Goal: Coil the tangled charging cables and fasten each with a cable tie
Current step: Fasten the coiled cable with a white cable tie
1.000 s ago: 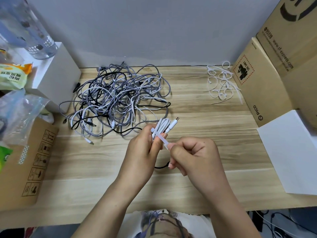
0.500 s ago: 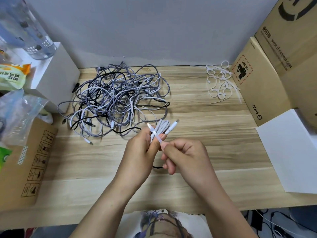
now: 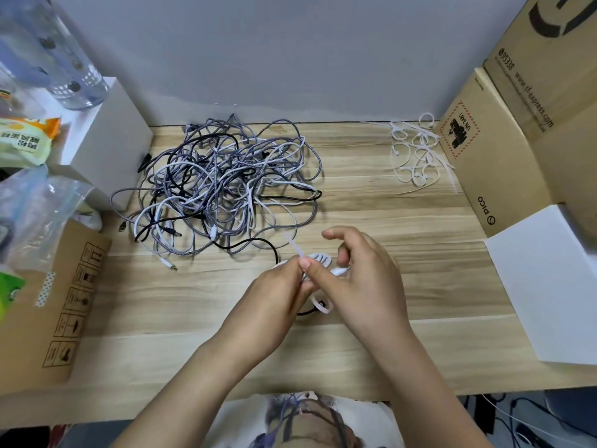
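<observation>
A small coiled white cable (image 3: 323,258) is held above the wooden table (image 3: 161,305) between both hands. My left hand (image 3: 274,305) grips the coil from the left. My right hand (image 3: 358,282) pinches the white cable tie (image 3: 294,248) at the coil with thumb and a finger, its index finger lifted. The tie's free end sticks up to the left, and a curled white strip (image 3: 321,305) shows below the hands. A big tangle of grey, white and black cables (image 3: 223,185) lies behind on the left. Loose white cable ties (image 3: 416,153) lie at the back right.
A white box (image 3: 109,147) with a glass jar (image 3: 51,56) stands at the back left, a cardboard box (image 3: 58,302) and plastic bags at the left. Cardboard boxes (image 3: 504,150) and a white sheet (image 3: 546,286) line the right side.
The hands have turned the coil and dropped it slightly. The tie's free end now points up-left above the left hand, and the right index finger has lifted off.
</observation>
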Tool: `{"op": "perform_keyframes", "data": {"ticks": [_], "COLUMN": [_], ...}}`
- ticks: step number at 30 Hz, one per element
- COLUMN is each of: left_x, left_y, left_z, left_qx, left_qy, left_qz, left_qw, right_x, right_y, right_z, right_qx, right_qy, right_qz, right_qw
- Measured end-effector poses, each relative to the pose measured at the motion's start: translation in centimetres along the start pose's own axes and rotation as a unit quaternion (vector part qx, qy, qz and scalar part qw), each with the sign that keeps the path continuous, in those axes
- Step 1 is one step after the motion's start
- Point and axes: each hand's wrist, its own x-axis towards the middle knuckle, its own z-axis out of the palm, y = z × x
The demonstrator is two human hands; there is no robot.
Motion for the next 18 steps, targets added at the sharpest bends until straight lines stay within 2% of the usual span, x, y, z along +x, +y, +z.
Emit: {"op": "perform_keyframes", "data": {"ticks": [2, 6, 9, 10, 12, 14, 18], "left_x": [-0.1, -0.4, -0.5, -0.5, -0.7, -0.7, 0.5], "left_y": [0.3, 1.0, 1.2, 1.1, 0.7, -0.1, -0.8], "left_z": [0.1, 0.2, 0.3, 0.6, 1.3, 1.7, 0.5], "left_qx": [-0.005, -0.045, -0.055, -0.048, -0.039, -0.081, -0.24], "left_qy": [-0.022, -0.042, -0.046, -0.052, -0.064, -0.056, 0.015], "left_qz": [0.001, -0.007, -0.014, -0.015, -0.025, -0.048, -0.09], "left_qw": [1.0, 0.998, 0.997, 0.997, 0.997, 0.994, 0.966], "right_x": [0.4, 0.8, 1.0, 1.0, 1.0, 0.9, -0.9], "right_y": [0.0, -0.5, -0.6, -0.7, -1.3, -1.6, -2.1], "right_z": [0.0, -0.4, -0.7, -0.8, -1.5, -2.4, -2.5], "right_qx": [-0.047, 0.092, 0.098, 0.14, 0.278, 0.368, 0.43], "right_qy": [-0.043, -0.056, -0.067, -0.067, -0.082, -0.091, -0.12], "right_qz": [-0.006, -0.001, 0.005, 0.002, -0.014, -0.041, -0.072], "right_qw": [0.998, 0.994, 0.993, 0.988, 0.957, 0.924, 0.892]}}
